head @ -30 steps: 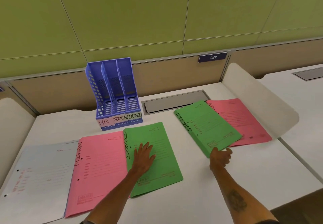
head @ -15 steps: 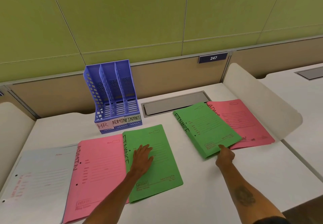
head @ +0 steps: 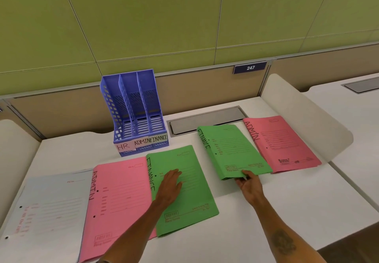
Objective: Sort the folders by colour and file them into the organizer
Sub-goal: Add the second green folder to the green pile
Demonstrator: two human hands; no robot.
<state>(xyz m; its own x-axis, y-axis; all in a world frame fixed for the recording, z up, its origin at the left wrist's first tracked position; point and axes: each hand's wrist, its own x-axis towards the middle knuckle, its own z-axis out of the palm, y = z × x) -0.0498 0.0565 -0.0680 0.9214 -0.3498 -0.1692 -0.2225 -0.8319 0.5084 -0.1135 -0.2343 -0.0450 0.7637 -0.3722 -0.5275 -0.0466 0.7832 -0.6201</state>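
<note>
Your right hand (head: 249, 186) pinches the near edge of the right green folder (head: 233, 152), long axis pointing away, right of the organizer (head: 135, 115); your left hand (head: 169, 184) lies flat, fingers spread, on the other green folder (head: 184, 201).

Beyond my fingertips a white desk (head: 266, 211) runs back to a tan partition (head: 194, 96), and above that rise olive-green wall panels (head: 164, 16) crossed by thin seams. A grey cable hatch (head: 205, 122) sits flush in the desktop just past my fingers. Up and to their right hangs a dark plate reading 247 (head: 250, 68). A curved cream divider (head: 303, 117) separates the neighbouring desk (head: 352, 115).
</note>
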